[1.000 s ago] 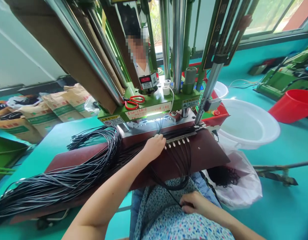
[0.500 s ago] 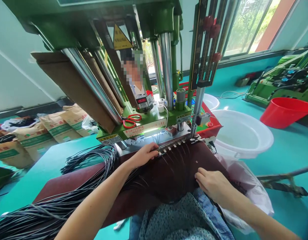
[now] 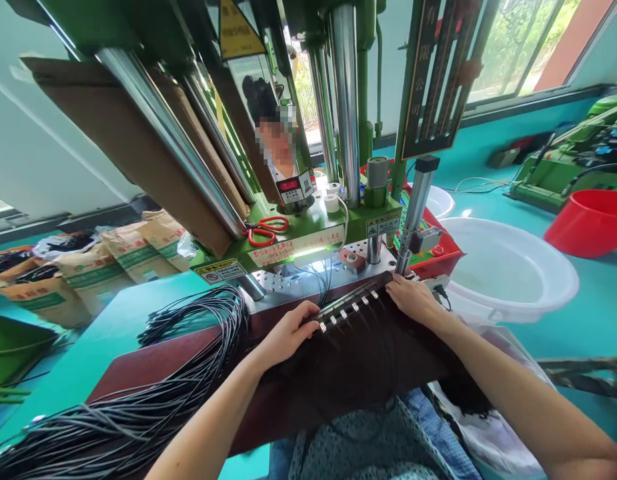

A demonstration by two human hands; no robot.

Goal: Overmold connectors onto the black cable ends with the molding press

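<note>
A long dark metal mould bar (image 3: 357, 291) lies at the front of the green press, in the middle of the head view. Along its near side sits a row of small silvery connectors (image 3: 343, 315), with thin dark cables trailing from them toward me. My left hand (image 3: 292, 331) is closed on the bar's left end, the thumb in front. At the other end, my right hand (image 3: 412, 298) grips the bar with fingers bent over it. The bar's ends are partly hidden by my fingers. More thin cables (image 3: 324, 277) run behind the bar toward the press.
The green press (image 3: 358, 227) stands right behind the bar, with red-handled scissors (image 3: 268, 230) on its ledge. Black cables (image 3: 188, 373) cover the brown tabletop (image 3: 138, 370) at left. A white basin (image 3: 513, 267) and a red bucket (image 3: 588, 223) are to the right.
My right hand has moved forward from the table's near edge to the bar's right end and taken hold. My left hand keeps its hold on the left end. The view has shifted closer.
</note>
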